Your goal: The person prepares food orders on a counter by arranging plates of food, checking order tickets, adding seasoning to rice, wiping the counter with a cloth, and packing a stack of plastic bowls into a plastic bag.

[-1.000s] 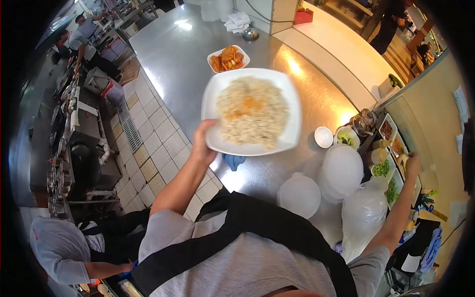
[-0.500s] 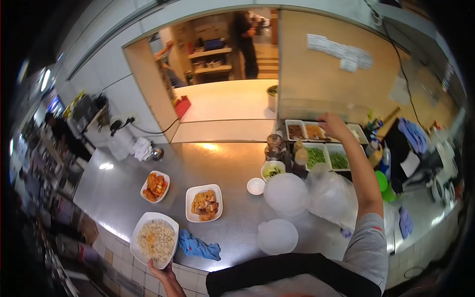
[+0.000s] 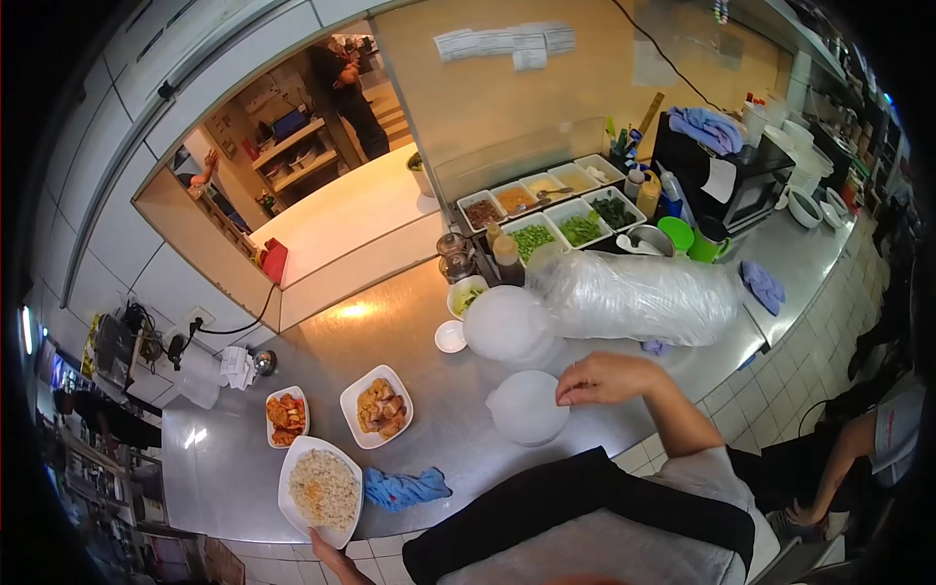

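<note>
Plate (image 3: 339,536), seven o'clock: clamped in left hand (image 3: 329,552). Right hand (image 3: 606,378), four o'clock: pinched together beside round container (image 3: 526,409).

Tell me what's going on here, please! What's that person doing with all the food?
Someone in a grey shirt has their left hand on the near edge of a white plate of rice. Their right hand is at the edge of a round whitish disc; whether it's touching is hard to tell. Two smaller white dishes of food sit on the metal counter.
</note>
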`<control>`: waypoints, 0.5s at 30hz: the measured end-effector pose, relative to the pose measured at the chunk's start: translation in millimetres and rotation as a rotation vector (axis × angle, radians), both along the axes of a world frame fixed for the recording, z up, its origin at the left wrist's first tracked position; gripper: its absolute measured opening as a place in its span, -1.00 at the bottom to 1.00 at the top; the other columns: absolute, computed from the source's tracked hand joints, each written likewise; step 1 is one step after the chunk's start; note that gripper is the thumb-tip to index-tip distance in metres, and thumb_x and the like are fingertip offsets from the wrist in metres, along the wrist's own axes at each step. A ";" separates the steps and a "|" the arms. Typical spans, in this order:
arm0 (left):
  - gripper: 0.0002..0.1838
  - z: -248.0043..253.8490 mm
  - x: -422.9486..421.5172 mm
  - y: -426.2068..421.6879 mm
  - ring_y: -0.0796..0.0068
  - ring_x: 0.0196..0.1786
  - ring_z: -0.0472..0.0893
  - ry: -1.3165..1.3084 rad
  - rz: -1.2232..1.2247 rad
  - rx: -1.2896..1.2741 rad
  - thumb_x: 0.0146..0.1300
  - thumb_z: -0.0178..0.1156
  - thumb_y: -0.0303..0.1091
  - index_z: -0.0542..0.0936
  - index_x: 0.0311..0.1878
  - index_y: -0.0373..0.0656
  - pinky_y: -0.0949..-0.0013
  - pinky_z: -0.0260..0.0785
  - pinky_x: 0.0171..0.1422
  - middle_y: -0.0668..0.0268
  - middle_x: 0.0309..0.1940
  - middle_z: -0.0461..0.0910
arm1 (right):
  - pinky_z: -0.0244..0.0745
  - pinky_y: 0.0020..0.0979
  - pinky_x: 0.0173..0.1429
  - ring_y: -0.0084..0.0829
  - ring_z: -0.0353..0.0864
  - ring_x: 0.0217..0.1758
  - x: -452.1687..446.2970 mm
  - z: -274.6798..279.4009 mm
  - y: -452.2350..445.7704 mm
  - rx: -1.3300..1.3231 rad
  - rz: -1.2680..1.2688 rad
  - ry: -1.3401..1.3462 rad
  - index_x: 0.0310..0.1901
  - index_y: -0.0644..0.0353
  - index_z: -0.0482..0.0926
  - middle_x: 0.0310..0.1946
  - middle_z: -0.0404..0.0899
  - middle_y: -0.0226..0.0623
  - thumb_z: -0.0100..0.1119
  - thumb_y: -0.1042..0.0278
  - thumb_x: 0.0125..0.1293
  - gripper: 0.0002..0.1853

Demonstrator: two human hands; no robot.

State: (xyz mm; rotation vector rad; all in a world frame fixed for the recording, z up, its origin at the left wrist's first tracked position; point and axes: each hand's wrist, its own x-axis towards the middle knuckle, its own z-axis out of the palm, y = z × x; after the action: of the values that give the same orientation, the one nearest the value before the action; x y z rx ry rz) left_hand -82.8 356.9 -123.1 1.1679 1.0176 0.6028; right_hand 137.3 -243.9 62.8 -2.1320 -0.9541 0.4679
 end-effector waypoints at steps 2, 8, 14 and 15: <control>-0.38 -1.0 3.7 3.4 0.12 -0.06 0.58 -0.108 0.014 0.057 0.31 -0.02 0.03 0.34 0.16 -0.39 0.17 0.52 -0.07 0.03 0.00 0.49 | 0.44 -0.29 -0.18 -0.18 0.58 -0.33 -15.5 -22.8 -7.2 -0.020 -0.102 0.068 -0.22 0.15 0.61 -0.39 0.61 -0.15 0.09 0.16 0.25 -0.75; -0.31 1.0 5.8 -14.8 0.20 0.10 0.48 -0.255 0.040 -0.017 0.31 -0.02 0.06 0.26 0.25 -0.39 0.25 0.29 0.19 0.07 0.09 0.44 | 0.44 -0.19 -0.18 -0.08 0.58 -0.35 -29.8 -89.1 -30.3 -0.248 -0.324 -0.031 -0.32 0.15 0.58 -0.45 0.60 -0.12 0.02 0.13 0.24 -0.73; -0.31 -9.7 4.5 -12.1 0.19 0.13 0.45 -0.326 0.062 0.010 0.31 -0.04 0.07 0.25 0.25 -0.38 0.24 0.24 0.24 0.06 0.12 0.42 | 0.46 -0.08 -0.23 -0.07 0.59 -0.37 -11.1 -149.0 -28.6 -0.294 -0.617 -0.197 -0.33 0.09 0.55 -0.48 0.60 -0.14 0.00 0.13 0.23 -0.76; -0.31 -11.1 5.3 -9.5 0.19 0.13 0.45 -0.313 0.083 0.006 0.30 -0.03 0.06 0.25 0.25 -0.39 0.24 0.24 0.25 0.06 0.12 0.43 | 0.46 -0.06 -0.24 -0.08 0.60 -0.37 -9.0 -150.6 -24.2 -0.261 -0.673 -0.227 -0.33 0.08 0.54 -0.48 0.61 -0.15 0.01 0.14 0.22 -0.78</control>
State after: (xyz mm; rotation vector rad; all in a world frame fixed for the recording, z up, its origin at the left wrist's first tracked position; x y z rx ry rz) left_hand -77.5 347.5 -134.2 1.0021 0.7989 0.8270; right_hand 128.2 -268.1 -87.8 -2.6092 -0.2447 0.0084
